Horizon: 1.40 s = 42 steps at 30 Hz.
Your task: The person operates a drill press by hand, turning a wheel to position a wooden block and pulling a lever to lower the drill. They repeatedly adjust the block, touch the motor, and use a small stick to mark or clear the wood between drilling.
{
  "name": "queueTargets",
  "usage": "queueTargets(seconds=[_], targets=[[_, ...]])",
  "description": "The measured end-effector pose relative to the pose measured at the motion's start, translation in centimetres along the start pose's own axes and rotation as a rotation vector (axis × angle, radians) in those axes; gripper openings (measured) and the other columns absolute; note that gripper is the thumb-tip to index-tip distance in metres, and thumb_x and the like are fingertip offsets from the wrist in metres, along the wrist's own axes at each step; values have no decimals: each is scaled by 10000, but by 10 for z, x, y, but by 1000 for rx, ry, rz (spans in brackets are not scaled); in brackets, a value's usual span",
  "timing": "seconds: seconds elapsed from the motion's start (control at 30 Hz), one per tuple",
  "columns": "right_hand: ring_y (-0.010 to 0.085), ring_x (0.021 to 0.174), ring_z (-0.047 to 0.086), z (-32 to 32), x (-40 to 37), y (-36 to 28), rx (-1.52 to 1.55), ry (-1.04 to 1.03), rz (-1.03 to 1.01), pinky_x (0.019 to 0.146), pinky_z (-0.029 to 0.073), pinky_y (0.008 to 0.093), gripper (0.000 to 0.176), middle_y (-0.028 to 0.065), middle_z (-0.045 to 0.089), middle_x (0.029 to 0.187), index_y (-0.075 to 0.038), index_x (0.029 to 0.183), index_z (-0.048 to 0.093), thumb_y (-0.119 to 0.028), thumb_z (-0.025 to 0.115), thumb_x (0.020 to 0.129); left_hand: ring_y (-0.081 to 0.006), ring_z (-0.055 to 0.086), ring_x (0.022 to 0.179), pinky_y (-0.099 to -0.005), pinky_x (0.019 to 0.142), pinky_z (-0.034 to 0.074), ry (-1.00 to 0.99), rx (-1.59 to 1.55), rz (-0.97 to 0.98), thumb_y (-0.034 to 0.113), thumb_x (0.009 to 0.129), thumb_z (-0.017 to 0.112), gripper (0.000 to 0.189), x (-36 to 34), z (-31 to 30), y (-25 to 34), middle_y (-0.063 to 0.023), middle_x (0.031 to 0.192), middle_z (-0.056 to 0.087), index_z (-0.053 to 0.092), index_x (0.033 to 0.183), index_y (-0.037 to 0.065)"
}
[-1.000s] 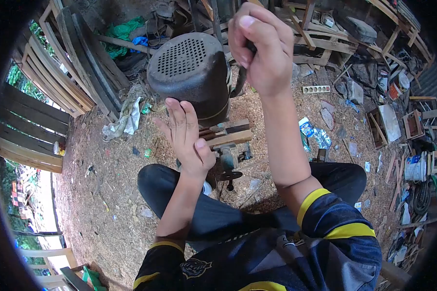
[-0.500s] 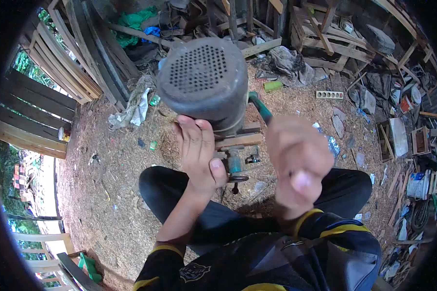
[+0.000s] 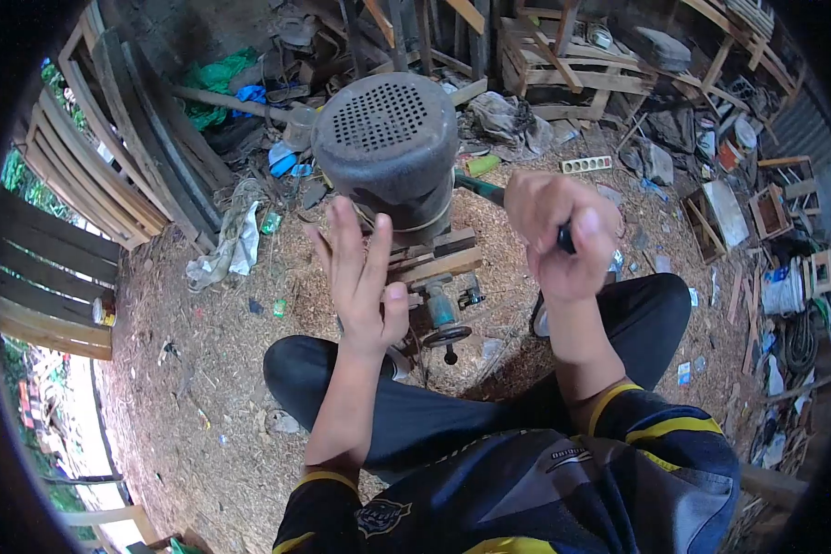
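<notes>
A grey metal cylinder (image 3: 392, 175) with a perforated round top stands in front of me, above wooden blocks (image 3: 439, 263). Near its lower side my left hand (image 3: 360, 282) is raised, fingers spread, holding nothing. My right hand (image 3: 568, 231) is wrapped round the dark handle of a green tool (image 3: 480, 188), whose far end reaches the cylinder's right side. Below the blocks sits a teal metal fitting (image 3: 440, 307) with a round handwheel (image 3: 447, 336), between my bent legs.
Sawdust and litter cover the ground. Wooden frames (image 3: 92, 175) lean at the left. Wooden crates (image 3: 582, 78) and scrap lie at the back, and a bucket (image 3: 783, 294) stands at the right. A perforated white block (image 3: 586, 164) lies beyond my right hand.
My left hand has come away from the cylinder and its fingers have spread. My right hand has moved up and away from my body, still on the handle. The view has shifted.
</notes>
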State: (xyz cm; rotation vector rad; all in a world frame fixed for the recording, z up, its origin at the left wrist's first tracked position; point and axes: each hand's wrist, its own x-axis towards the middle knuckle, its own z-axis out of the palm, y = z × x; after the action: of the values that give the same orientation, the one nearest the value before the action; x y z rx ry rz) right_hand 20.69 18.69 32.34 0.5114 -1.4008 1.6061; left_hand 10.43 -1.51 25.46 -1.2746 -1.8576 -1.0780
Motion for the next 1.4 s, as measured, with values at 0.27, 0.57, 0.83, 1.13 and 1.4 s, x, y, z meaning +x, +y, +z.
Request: queueTargets(seconds=[0.27, 0.57, 0.83, 1.13, 1.4], targets=[[125, 520, 405, -3, 6, 4, -16, 7, 53, 491, 293, 298, 389, 40, 453, 580, -7, 651, 470, -151, 556, 1002, -431, 178, 1574, -615, 1241, 26, -88, 60, -80, 403, 1045, 365, 687, 14, 6, 6, -294, 1671, 222, 355, 1581, -26], [292, 492, 481, -7, 11, -15, -156, -132, 35, 518, 389, 386, 252, 101, 476, 585, 10, 616, 474, -78, 627, 796, -516, 70, 1560, -613, 1227, -37, -149, 88, -233, 658, 1038, 73, 921, 15, 16, 30, -383, 1657, 79, 203, 1619, -45], [192, 477, 418, -16, 6, 13, -33, -173, -186, 506, 316, 360, 288, 33, 479, 566, -61, 727, 485, -252, 593, 913, -506, 123, 1556, -631, 1219, -9, -149, 213, -299, 562, 1079, 78, 837, 19, 17, 35, -398, 1615, 219, 328, 1572, -66], [190, 555, 511, -12, 3, 16, 54, -61, -83, 534, 387, 330, 208, 48, 534, 652, -19, 718, 541, -149, 629, 854, -423, 198, 1564, -548, 1261, 98, -231, 161, -208, 591, 1068, 94, 857, 23, -7, 13, -298, 1640, 288, 408, 1542, -51], [190, 820, 549, -21, -12, 44, 108, -37, -143, 705, 451, 328, 390, 121, 597, 959, 1, 1135, 537, -365, 516, 1004, -431, 251, 1550, -518, 1247, 183, -69, 16, -202, 580, 1091, 195, 774, -13, -4, -17, -260, 1652, 304, 581, 1418, -5]])
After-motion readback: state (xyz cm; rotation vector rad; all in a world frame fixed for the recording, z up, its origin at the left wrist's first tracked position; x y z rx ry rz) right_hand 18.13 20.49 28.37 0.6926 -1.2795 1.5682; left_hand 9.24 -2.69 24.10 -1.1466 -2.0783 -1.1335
